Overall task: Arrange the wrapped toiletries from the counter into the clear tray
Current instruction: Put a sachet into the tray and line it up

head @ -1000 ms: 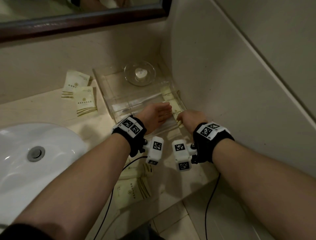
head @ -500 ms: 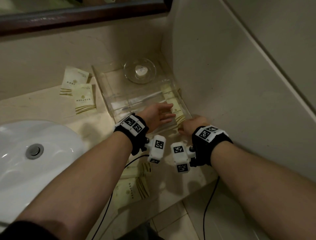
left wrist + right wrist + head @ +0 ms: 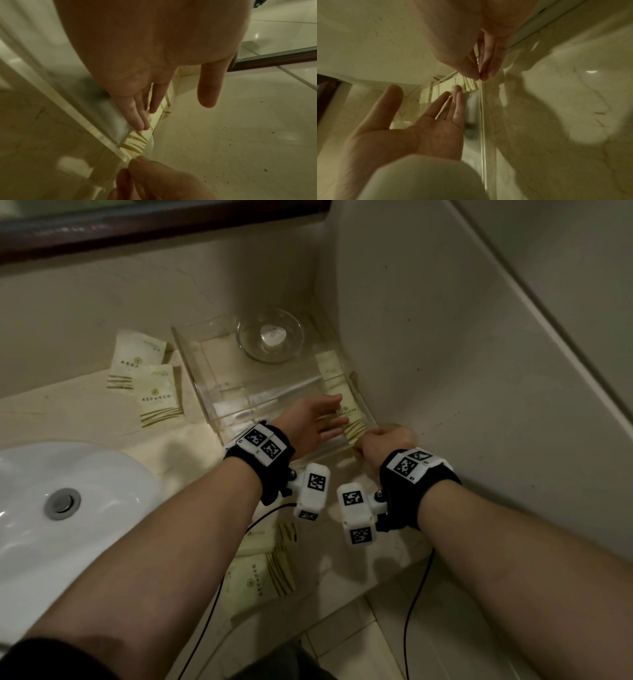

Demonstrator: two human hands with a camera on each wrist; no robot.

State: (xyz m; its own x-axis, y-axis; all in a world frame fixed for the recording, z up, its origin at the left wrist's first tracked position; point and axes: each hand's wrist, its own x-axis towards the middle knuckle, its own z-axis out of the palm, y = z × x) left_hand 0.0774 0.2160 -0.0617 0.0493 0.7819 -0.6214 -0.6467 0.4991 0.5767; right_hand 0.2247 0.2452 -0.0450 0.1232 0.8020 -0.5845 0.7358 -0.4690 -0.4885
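The clear tray (image 3: 191,361) stands on the counter in the corner by the wall. A cream packet with gold stripes (image 3: 351,414) lies along the tray's right side. My left hand (image 3: 337,414) reaches into the tray, fingers straight, and the fingertips (image 3: 143,125) touch that packet (image 3: 137,140). My right hand (image 3: 359,445) is at the tray's near right corner. Its thumb and fingers (image 3: 489,70) pinch the clear front wall (image 3: 482,108) just beside the packet's striped end (image 3: 471,84). Long wrapped items (image 3: 274,400) lie across the tray's floor.
A glass dish with a round soap (image 3: 270,337) sits at the tray's back. Two packets (image 3: 156,395) lie left of the tray, and others (image 3: 258,580) near the counter's front edge under my arms. The white sink (image 3: 61,501) is at left, the wall (image 3: 445,371) close at right.
My right hand drew back from over the packet to the tray's near right corner. My left hand's fingers stretched out to the right onto the packet.
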